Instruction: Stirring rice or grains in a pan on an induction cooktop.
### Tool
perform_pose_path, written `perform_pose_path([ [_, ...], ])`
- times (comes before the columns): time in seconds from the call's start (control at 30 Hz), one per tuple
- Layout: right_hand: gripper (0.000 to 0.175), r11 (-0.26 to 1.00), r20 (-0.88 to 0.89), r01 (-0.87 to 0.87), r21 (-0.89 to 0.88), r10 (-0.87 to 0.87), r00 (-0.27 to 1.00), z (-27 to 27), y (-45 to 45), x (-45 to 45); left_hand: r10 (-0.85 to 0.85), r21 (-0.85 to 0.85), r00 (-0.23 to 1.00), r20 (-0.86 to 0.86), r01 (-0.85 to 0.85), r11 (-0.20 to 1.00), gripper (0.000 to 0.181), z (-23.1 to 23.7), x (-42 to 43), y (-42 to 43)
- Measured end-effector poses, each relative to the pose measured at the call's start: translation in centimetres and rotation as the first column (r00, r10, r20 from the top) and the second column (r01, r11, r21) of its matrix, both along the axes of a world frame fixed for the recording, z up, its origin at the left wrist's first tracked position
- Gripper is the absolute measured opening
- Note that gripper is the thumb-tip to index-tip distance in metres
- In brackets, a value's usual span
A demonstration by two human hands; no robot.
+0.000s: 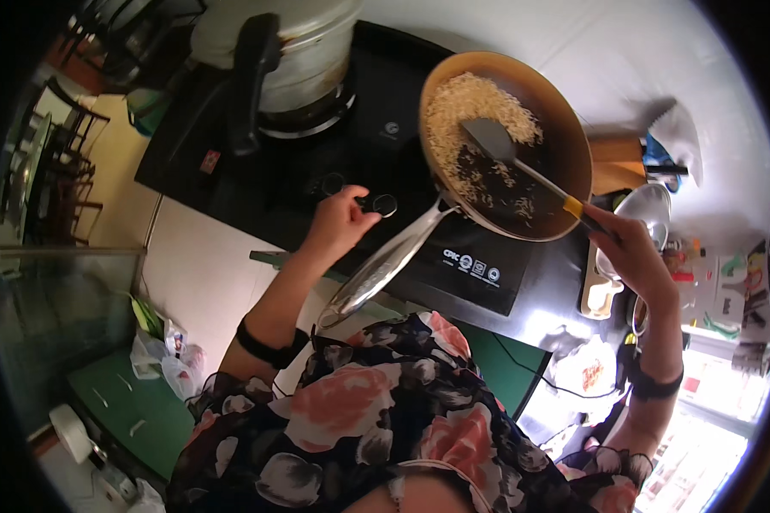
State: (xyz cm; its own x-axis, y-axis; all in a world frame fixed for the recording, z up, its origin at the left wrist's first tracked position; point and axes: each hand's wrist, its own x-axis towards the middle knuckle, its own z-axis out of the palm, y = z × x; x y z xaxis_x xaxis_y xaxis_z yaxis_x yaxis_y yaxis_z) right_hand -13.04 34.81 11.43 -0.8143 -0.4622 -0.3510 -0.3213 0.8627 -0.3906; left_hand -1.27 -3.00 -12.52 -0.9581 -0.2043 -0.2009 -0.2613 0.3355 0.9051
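Note:
A frying pan (552,147) with a long metal handle (385,256) stands on the right side of the black gas cooktop (385,154). Pale, rice-like grains (481,96) are heaped along its upper left, with loose ones scattered lower down. My right hand (629,250) grips the dark handle of a spatula (493,138), whose grey blade rests among the grains. Left of the pan handle, my left hand (343,221) is at the cooktop's round control knobs (384,205), thumb and forefinger curled around a dark part between them; whether they grip it is unclear.
A large metal pot (308,70) with a black handle stands on the left burner. Right of the pan are a wooden block (616,163), a metal bowl (645,208) and a beige holder (598,292). A plastic bag (587,369) lies on the lower right counter.

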Motion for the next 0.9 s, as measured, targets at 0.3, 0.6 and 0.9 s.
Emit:
perform_pose_path([
  [0.3,0.039,0.985,-0.144,0.104,0.136,-0.084,0.986,4.0,0.6,0.3,0.004,-0.323,0.945,-0.326,-0.115,0.939,0.033,-4.5,-2.4,6.0],
  [0.6,0.037,0.995,-0.238,0.068,0.07,-0.049,0.97,3.7,2.7,-0.7,0.14,-0.339,0.919,-0.367,-0.273,0.9,0.031,-5.6,-3.0,8.2],
  [0.9,0.039,0.972,-0.328,-0.235,0.01,0.225,0.917,-1.2,1.1,-0.9,0.064,0.448,0.998,0.015,-0.064,0.892,0.067,1.9,2.0,1.5],
])
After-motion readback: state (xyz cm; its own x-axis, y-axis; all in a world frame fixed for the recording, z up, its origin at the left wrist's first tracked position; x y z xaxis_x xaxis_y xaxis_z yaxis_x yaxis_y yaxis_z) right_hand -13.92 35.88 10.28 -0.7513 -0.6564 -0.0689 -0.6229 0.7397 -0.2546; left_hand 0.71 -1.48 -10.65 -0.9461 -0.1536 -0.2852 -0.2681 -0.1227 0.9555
